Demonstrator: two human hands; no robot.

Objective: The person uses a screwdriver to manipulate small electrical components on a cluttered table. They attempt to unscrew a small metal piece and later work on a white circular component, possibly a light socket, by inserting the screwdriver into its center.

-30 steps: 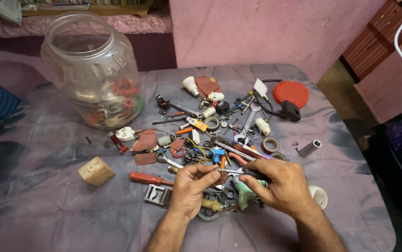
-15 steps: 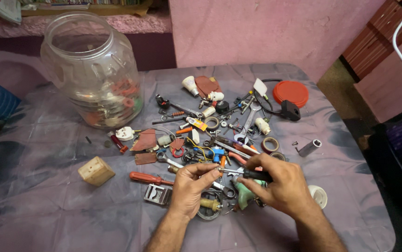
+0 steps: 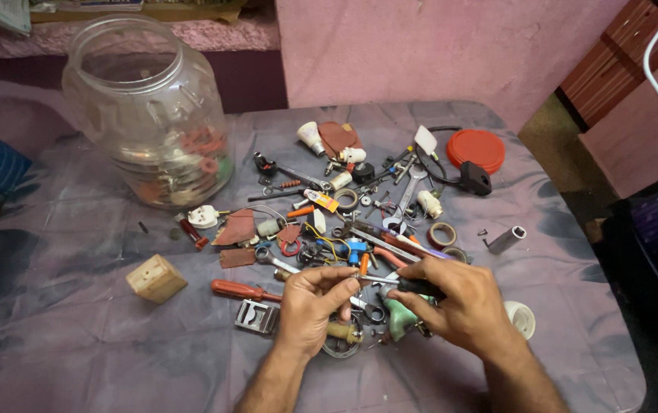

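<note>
Your right hand grips screwdriver | lies level, tip toward your left hand | left fingers pinch tip | near tabletop's front edge

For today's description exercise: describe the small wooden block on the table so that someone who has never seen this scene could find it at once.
Start at the big clear plastic jar at the table's far left. Come toward the camera to the red-handled screwdriver; the wooden block sits just left of it, alone on the cloth. It is the only pale, boxy wooden piece, set apart from the metal clutter.
</note>
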